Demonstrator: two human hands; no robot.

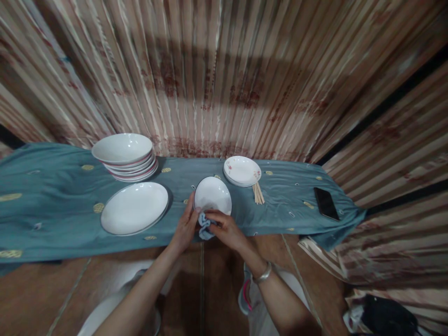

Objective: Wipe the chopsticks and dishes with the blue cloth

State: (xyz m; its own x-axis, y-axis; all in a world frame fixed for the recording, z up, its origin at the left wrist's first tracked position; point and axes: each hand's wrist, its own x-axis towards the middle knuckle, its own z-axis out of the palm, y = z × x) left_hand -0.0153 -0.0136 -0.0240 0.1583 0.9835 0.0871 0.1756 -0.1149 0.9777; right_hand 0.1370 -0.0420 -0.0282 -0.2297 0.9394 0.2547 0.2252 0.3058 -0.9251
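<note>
A white bowl (213,192) with a dark rim is tilted toward me over the front part of the table. My left hand (186,226) grips its left side, thumb at the near edge. In my right hand (224,227) is a bunched light blue cloth (205,226), pressed against the bowl's near rim. Part of that rim is hidden behind the cloth and fingers. Left of the bowl lies a white oval plate (135,208). A small stack of flower-patterned plates (242,171) sits to the right, with several wooden chopsticks (258,193) beside it.
A stack of large white bowls (122,149) stands at the back left of the table. On the right lies a black phone (326,203). A blue-green tablecloth (290,205) covers the narrow table. Pleated curtains (210,84) hang right behind it. A dark bag (388,317) is on the floor at lower right.
</note>
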